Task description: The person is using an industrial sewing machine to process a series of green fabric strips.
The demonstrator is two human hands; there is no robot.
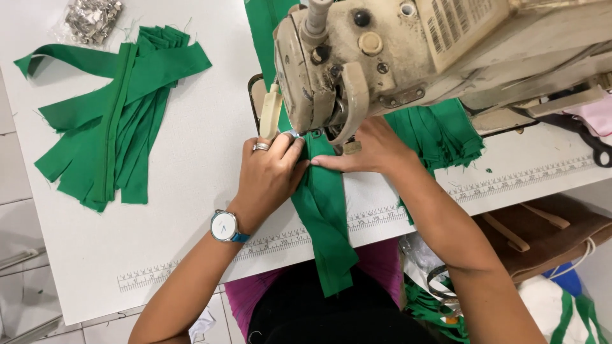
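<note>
A green strip (pixel 325 210) lies on the white table (pixel 191 191), just in front of the sewing machine (pixel 382 57). Its long axis runs near to far: the far end goes under the machine head, and the near end hangs over the table's near edge, past the printed ruler (pixel 268 245), tilting slightly to the right as it drops. The strip looks folded along its length.

The left hand (pixel 268 175) rests on the table at the strip's left edge, close to the needle area. Its fingers are held together and curled, their tips pinching the cloth's left edge at the far end; a ring sits on one finger and a watch (pixel 224 227) with a blue band on the wrist. The right hand (pixel 376 153) lies flat on the strip's right side, partly beneath the machine head. Its fingers are pressed together and point left, pushing the cloth down; the tips nearly meet those of the left hand.

Far left on the table lies a pile of green strips (pixel 108 121), fanned out, their long axes also running roughly near to far. A clear bag of small metal parts (pixel 92 19) sits just beyond it. More green cloth (pixel 440 134) is heaped to the right of the machine.
</note>
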